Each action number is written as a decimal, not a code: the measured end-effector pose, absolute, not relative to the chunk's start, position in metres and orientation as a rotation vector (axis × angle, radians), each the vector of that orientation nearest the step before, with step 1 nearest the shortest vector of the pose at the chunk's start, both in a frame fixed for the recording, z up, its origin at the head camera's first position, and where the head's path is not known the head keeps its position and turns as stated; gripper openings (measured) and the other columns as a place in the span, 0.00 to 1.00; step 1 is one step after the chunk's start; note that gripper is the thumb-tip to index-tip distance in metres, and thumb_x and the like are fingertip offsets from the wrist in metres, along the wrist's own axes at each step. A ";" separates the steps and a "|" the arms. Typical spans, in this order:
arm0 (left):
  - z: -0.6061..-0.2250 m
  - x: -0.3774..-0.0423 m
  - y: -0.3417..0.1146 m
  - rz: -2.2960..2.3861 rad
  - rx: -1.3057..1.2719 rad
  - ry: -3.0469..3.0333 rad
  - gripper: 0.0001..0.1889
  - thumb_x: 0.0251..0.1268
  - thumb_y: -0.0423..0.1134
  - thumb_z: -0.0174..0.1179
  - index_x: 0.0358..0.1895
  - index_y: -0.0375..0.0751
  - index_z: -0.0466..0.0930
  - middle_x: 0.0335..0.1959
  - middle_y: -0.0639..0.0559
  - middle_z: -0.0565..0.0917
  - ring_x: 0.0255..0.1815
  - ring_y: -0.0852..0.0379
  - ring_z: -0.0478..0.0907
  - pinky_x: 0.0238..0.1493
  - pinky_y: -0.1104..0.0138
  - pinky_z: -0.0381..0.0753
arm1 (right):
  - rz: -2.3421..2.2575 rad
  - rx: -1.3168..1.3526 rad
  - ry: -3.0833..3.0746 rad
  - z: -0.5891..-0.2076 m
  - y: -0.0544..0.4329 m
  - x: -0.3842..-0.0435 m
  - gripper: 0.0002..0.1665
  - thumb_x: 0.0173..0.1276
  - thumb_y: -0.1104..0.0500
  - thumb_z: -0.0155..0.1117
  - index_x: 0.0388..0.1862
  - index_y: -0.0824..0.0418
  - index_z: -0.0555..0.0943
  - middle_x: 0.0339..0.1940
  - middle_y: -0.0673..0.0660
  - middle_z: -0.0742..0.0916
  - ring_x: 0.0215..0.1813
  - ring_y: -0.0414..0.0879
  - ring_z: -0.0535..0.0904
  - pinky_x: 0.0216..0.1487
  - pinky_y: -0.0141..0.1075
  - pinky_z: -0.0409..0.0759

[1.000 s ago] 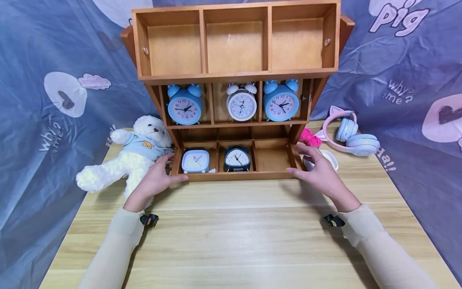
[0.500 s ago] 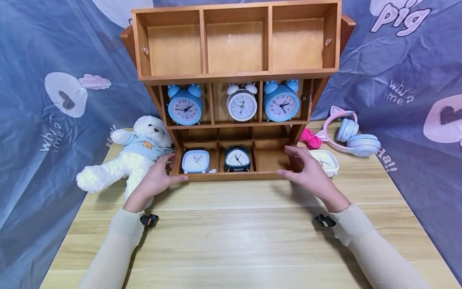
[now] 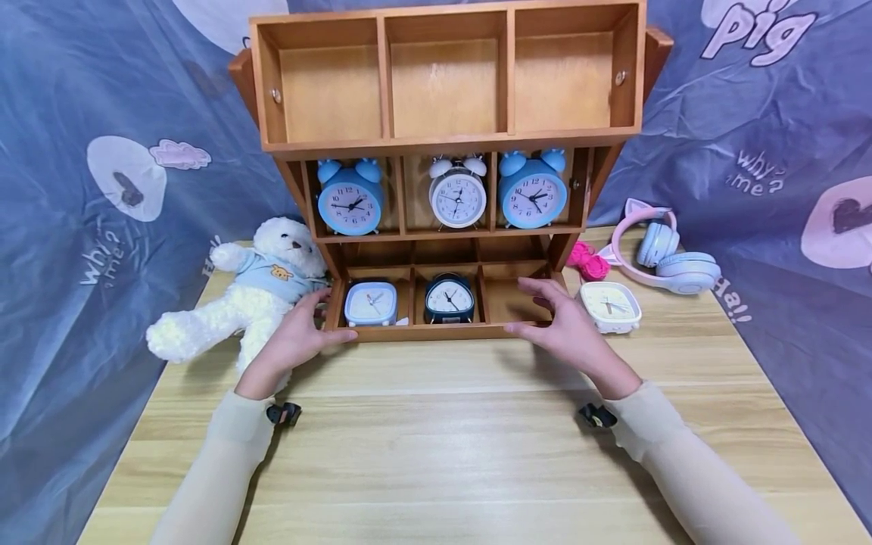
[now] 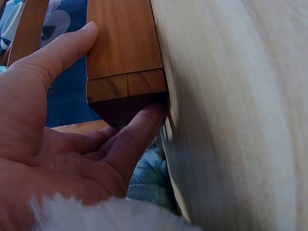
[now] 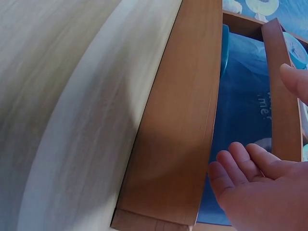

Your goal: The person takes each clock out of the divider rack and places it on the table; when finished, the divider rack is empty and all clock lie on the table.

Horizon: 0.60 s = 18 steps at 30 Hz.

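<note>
My left hand (image 3: 297, 338) grips the lower left corner of a wooden shelf (image 3: 450, 139), thumb on its front board and fingers round its side. In the left wrist view the fingertips reach the corner of the board (image 4: 126, 48). My right hand (image 3: 565, 333) hovers by the bottom right compartment, thumb and fingers spread, holding nothing. On the bottom tier lie a pale blue square alarm clock (image 3: 371, 303) and a dark green triangular alarm clock (image 3: 449, 298). A white square alarm clock (image 3: 609, 306) sits on the table just right of the shelf, near my right hand.
The middle tier bears a left blue twin-bell clock (image 3: 350, 198), a white one (image 3: 458, 198) and a right blue one (image 3: 534, 191). A white teddy bear (image 3: 272, 276) leans at left. Pink headphones (image 3: 671, 253) and a bright pink item (image 3: 589, 262) lie at right on the table (image 3: 436, 446).
My right hand has moved left from the shelf's right end to in front of the bottom right compartment, uncovering the white square clock. My left hand has stayed in place.
</note>
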<state>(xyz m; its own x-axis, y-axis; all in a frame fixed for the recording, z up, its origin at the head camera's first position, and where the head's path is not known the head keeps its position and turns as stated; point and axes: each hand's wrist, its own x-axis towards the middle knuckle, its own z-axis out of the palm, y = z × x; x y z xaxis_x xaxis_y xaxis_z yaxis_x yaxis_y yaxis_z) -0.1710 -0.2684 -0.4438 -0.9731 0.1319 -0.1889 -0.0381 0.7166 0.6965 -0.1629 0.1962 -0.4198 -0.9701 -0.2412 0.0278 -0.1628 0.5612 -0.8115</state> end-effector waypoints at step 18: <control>-0.442 -0.170 -0.268 1.099 0.079 2.699 0.60 0.69 0.55 0.80 0.91 0.33 0.50 0.85 0.27 0.66 0.81 0.27 0.71 0.76 0.34 0.76 | -1.405 -0.373 2.665 -0.420 0.169 -0.169 0.50 0.70 0.49 0.85 0.84 0.61 0.73 0.79 0.62 0.80 0.82 0.67 0.75 0.85 0.62 0.71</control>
